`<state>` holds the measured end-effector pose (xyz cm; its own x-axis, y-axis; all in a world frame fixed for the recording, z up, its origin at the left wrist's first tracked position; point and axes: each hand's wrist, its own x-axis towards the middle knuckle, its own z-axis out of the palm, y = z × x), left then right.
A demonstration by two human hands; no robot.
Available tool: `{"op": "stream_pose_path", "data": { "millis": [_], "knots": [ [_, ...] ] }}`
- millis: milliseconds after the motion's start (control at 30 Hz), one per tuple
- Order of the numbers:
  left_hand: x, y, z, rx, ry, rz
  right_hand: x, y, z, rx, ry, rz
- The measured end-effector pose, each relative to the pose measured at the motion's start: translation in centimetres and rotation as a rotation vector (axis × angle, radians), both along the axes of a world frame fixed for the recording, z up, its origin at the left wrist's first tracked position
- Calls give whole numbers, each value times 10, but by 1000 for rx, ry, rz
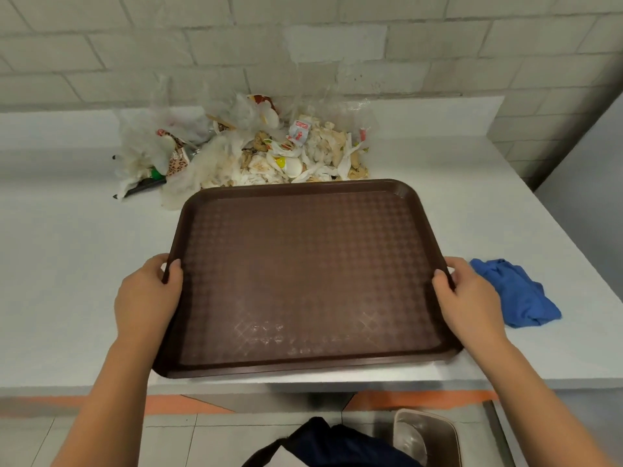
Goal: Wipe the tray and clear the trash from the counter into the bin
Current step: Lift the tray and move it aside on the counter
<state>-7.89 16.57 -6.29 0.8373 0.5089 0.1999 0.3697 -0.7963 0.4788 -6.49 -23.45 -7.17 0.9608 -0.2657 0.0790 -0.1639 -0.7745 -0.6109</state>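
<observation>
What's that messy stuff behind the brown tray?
A heap of trash: crumpled napkins, plastic bags, wrappers and food scraps, on the counter near the brick wall. The tray hides the heap's near edge.

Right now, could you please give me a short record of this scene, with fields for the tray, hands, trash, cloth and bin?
tray: brown, nothing on it, faint smears near its near edge
hands: left hand grips the left rim; right hand grips the right rim
trash: heap of wrappers, napkins and plastic on the counter beyond the tray's far edge
cloth: blue, crumpled on the counter right of the tray, untouched
bin: lined, on the floor, partly in view
</observation>
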Motion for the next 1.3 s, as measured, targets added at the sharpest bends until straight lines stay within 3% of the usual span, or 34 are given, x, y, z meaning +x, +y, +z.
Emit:
{"op": "stream_pose_path", "data": {
  "millis": [400,833,1300],
  "knots": [
    [2,131,34,37,-73,94,44,126,33,-3,-40,127],
    [72,345,50,56,-16,-17,66,341,31,59,0,1],
    [82,440,27,21,5,77,108,434,29,15,-2,100]
  ]
}}
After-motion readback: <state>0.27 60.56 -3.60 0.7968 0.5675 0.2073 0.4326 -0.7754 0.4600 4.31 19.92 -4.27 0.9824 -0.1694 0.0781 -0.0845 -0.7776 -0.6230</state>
